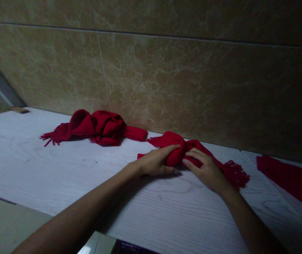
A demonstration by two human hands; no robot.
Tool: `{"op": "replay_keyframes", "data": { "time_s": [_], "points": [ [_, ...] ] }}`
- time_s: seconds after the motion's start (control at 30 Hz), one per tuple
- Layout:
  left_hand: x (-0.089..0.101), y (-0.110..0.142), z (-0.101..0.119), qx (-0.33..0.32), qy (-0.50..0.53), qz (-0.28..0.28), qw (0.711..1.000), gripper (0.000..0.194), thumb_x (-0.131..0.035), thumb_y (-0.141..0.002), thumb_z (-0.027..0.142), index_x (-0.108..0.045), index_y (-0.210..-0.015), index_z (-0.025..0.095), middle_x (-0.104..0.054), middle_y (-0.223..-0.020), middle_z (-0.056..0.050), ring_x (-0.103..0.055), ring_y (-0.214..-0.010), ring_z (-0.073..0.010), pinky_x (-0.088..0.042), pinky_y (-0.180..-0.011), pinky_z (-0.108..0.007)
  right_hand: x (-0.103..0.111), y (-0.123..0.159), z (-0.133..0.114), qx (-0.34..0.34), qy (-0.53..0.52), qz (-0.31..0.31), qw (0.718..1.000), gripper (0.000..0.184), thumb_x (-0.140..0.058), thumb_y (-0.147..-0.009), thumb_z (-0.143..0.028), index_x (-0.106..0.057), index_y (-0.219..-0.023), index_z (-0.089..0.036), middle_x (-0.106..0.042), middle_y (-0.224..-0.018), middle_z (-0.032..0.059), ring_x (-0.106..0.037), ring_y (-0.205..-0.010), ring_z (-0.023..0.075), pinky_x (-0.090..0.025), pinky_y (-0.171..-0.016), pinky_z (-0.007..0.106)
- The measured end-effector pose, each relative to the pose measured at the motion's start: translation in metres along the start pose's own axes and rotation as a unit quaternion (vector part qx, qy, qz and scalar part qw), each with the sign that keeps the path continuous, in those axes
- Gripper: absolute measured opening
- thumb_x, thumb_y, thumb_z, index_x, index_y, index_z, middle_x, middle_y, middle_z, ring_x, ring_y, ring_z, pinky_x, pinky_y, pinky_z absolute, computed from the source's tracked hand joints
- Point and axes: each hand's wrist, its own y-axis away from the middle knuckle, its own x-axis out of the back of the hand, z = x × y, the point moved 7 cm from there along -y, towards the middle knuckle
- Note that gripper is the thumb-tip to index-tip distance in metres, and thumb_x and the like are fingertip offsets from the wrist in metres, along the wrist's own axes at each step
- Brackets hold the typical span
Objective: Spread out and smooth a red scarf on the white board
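A red scarf (174,160) with fringed ends lies bunched on the white wood-grain surface, close to the wall. My left hand (157,160) grips its left part, fingers curled over the cloth and thumb along the near side. On its right part, my right hand (203,167) has its fingers closed into the folds. The fringe spreads out past my right wrist, and another fringed end shows at the back left. Parts of the scarf are hidden under both hands.
To the left lies another crumpled red scarf (105,127) with its fringe pointing left. A flat red cloth (291,178) lies at the right edge. The tiled wall (166,81) bounds the white surface (47,169) behind. A pale object with a dark panel (129,247) stands at the bottom.
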Motion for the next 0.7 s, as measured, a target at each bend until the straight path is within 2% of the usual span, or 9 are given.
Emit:
{"op": "replay_keyframes", "data": {
  "time_s": [0.03,0.1,0.17,0.23,0.33,0.47,0.6,0.67,0.7],
  "points": [
    [-0.005,0.000,0.001,0.000,-0.013,-0.011,1.000,0.082,-0.076,-0.078,0.041,-0.040,-0.149,0.020,-0.061,-0.139,-0.017,-0.063,-0.118,-0.0324,-0.051,-0.096,-0.041,-0.004,0.000,-0.003,-0.002,-0.012,-0.008,1.000,0.013,-0.059,-0.092,-0.030,-0.069,-0.096,-0.023,-0.072,-0.102,0.0062,-0.067,-0.098,0.0227,-0.053,-0.088,0.034],
    [-0.006,-0.002,0.000,0.018,-0.042,-0.006,0.999,0.059,-0.070,-0.082,0.038,-0.054,-0.134,0.018,-0.071,-0.121,-0.013,-0.068,-0.101,-0.0288,-0.052,-0.085,-0.037,-0.011,0.001,-0.001,-0.028,-0.022,-0.028,0.999,0.016,-0.063,-0.090,-0.033,-0.065,-0.102,-0.023,-0.071,-0.106,0.0059,-0.066,-0.101,0.0229,-0.052,-0.090,0.035],
    [0.004,-0.002,-0.005,0.036,-0.052,0.017,0.998,0.030,-0.063,-0.084,0.033,-0.064,-0.110,0.018,-0.074,-0.099,-0.007,-0.067,-0.083,-0.0229,-0.050,-0.074,-0.032,-0.012,0.004,0.010,-0.081,-0.013,-0.043,0.996,0.034,-0.071,-0.083,-0.039,-0.060,-0.112,-0.025,-0.069,-0.114,0.0062,-0.065,-0.105,0.0242,-0.051,-0.091,0.037],
    [0.022,-0.001,-0.010,0.047,-0.028,0.070,0.996,0.018,-0.058,-0.084,0.029,-0.065,-0.096,0.018,-0.071,-0.090,-0.004,-0.063,-0.077,-0.0197,-0.047,-0.070,-0.029,-0.008,0.007,0.024,-0.134,0.010,-0.051,0.990,0.046,-0.076,-0.078,-0.042,-0.055,-0.116,-0.025,-0.068,-0.117,0.0064,-0.066,-0.105,0.0249,-0.052,-0.088,0.037],
    [0.058,0.004,-0.024,0.077,0.049,0.201,0.975,0.021,-0.056,-0.081,0.030,-0.065,-0.096,0.018,-0.069,-0.089,-0.002,-0.061,-0.079,-0.0192,-0.046,-0.073,-0.028,0.006,0.011,0.039,-0.185,0.060,-0.060,0.979,0.032,-0.072,-0.079,-0.038,-0.058,-0.105,-0.025,-0.072,-0.105,0.0046,-0.068,-0.090,0.0220,-0.051,-0.078,0.033],
    [0.095,0.016,-0.049,0.133,0.161,0.357,0.911,0.024,-0.061,-0.070,0.030,-0.065,-0.090,0.018,-0.066,-0.082,0.002,-0.059,-0.075,-0.0173,-0.046,-0.071,-0.027,0.022,0.014,0.048,-0.196,0.106,-0.078,0.972,0.017,-0.066,-0.083,-0.039,-0.066,-0.088,-0.023,-0.074,-0.084,0.0029,-0.065,-0.074,0.0202,-0.046,-0.067,0.030],
    [0.124,0.040,-0.076,0.208,0.247,0.498,0.805,0.020,-0.064,-0.067,0.037,-0.058,-0.072,0.019,-0.055,-0.062,0.005,-0.049,-0.060,-0.0136,-0.041,-0.057,-0.025,0.035,0.019,0.060,-0.193,0.111,-0.055,0.973,0.021,-0.064,-0.083,-0.042,-0.072,-0.084,-0.023,-0.075,-0.081,0.0037,-0.067,-0.074,0.0218,-0.047,-0.065,0.030],
    [0.137,0.049,-0.083,0.190,0.287,0.539,0.769,0.024,-0.061,-0.071,0.044,-0.053,-0.071,0.021,-0.051,-0.059,0.006,-0.046,-0.056,-0.0128,-0.040,-0.053,-0.024,0.042,0.021,0.066,-0.190,0.112,-0.031,0.975,0.022,-0.061,-0.084,-0.042,-0.074,-0.086,-0.024,-0.076,-0.081,0.0043,-0.068,-0.075,0.0226,-0.048,-0.067,0.031],
    [0.143,0.051,-0.085,0.169,0.297,0.546,0.765,0.027,-0.059,-0.074,0.048,-0.051,-0.071,0.022,-0.050,-0.058,0.006,-0.045,-0.055,-0.0127,-0.041,-0.052,-0.024,0.044,0.021,0.067,-0.185,0.110,-0.023,0.976,0.023,-0.060,-0.086,-0.042,-0.075,-0.085,-0.024,-0.076,-0.082,0.0047,-0.068,-0.075,0.0229,-0.049,-0.068,0.032]
  ]
}}
